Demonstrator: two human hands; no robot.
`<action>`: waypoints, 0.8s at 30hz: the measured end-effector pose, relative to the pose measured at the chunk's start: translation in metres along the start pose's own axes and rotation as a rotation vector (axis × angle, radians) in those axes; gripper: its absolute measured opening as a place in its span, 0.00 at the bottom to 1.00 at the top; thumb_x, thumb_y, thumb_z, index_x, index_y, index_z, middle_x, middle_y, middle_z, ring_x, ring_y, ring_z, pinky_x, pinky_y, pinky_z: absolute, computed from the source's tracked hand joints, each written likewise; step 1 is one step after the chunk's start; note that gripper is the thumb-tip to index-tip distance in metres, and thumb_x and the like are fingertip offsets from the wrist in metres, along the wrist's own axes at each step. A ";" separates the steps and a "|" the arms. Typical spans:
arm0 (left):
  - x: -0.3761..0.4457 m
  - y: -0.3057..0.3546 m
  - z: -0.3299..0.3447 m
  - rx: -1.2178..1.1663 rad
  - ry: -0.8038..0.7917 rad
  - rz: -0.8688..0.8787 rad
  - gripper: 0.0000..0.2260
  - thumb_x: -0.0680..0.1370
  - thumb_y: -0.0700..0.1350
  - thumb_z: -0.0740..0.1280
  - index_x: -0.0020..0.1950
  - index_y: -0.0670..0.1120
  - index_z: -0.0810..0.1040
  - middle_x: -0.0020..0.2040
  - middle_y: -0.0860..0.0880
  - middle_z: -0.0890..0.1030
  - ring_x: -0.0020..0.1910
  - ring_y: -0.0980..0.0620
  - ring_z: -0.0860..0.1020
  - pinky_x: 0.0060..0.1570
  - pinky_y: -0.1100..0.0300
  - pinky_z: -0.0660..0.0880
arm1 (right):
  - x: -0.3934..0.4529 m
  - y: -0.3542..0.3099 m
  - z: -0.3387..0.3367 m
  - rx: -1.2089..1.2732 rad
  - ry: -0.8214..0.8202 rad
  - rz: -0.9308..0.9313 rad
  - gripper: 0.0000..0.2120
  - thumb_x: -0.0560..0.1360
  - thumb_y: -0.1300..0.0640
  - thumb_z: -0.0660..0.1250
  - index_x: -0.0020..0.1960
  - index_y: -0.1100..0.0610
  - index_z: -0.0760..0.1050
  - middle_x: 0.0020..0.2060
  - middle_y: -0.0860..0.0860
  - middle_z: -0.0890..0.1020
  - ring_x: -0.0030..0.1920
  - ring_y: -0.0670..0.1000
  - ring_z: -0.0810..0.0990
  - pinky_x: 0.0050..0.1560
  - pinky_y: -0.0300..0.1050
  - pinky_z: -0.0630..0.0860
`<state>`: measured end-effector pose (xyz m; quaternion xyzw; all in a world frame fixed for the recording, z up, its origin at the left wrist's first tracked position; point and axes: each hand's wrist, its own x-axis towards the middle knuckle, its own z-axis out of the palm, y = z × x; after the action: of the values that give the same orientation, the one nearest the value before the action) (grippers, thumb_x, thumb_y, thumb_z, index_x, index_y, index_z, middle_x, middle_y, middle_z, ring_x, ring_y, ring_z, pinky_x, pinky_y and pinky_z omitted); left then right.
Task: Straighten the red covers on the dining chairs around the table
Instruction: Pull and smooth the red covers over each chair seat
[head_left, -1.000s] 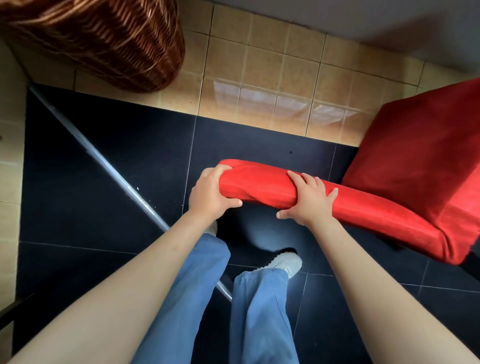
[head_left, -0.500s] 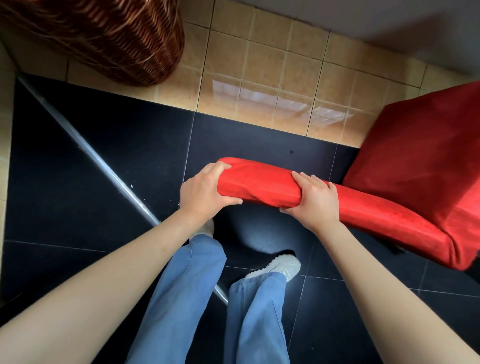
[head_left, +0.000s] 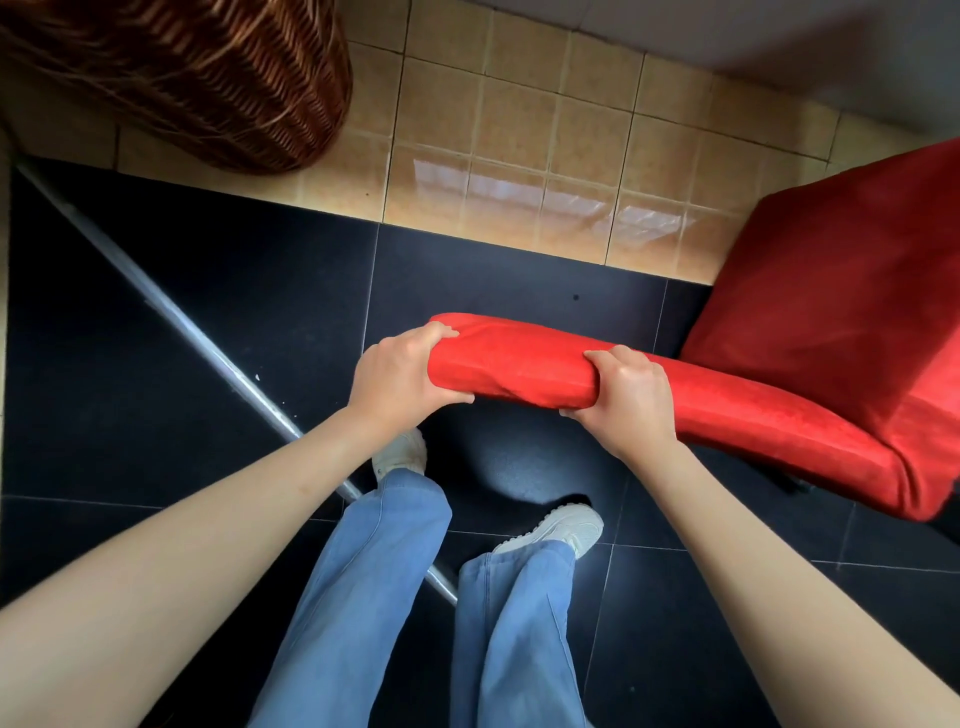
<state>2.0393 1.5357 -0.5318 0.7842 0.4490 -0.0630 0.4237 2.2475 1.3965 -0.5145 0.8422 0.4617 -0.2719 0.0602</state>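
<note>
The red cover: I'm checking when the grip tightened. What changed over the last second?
The right hand, whose fingers lay flatter on the red cover a second ago, has curled round the top of the chair back and now grips it. The left hand stayed clamped on the end. The chair and the wicker basket have not moved.

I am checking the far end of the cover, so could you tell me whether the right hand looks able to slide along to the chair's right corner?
Probably yes: the right hand grips the red cover atop the chair back, and the stretch to the right corner shows bare.
</note>
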 end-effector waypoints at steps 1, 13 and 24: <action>0.000 0.002 -0.001 0.001 -0.006 0.008 0.33 0.62 0.55 0.81 0.64 0.49 0.77 0.57 0.51 0.82 0.54 0.46 0.80 0.52 0.52 0.75 | -0.001 0.001 -0.002 0.001 -0.006 0.002 0.32 0.62 0.49 0.80 0.62 0.60 0.77 0.51 0.57 0.80 0.55 0.60 0.76 0.56 0.53 0.70; -0.011 0.028 -0.007 -0.144 0.090 0.071 0.33 0.59 0.52 0.82 0.62 0.49 0.78 0.57 0.52 0.81 0.54 0.49 0.79 0.56 0.53 0.74 | -0.005 0.020 -0.036 -0.034 0.051 -0.099 0.19 0.60 0.55 0.77 0.47 0.64 0.80 0.38 0.59 0.78 0.41 0.63 0.76 0.43 0.53 0.71; -0.012 0.037 -0.012 -0.159 0.101 0.097 0.32 0.58 0.51 0.83 0.60 0.46 0.80 0.54 0.51 0.82 0.52 0.51 0.80 0.53 0.63 0.72 | -0.007 0.029 -0.053 -0.079 0.057 -0.217 0.29 0.57 0.43 0.81 0.48 0.63 0.81 0.38 0.57 0.79 0.42 0.61 0.77 0.43 0.50 0.66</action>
<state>2.0568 1.5276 -0.4961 0.7710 0.4349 0.0329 0.4641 2.2894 1.3941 -0.4702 0.7916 0.5621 -0.2344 0.0507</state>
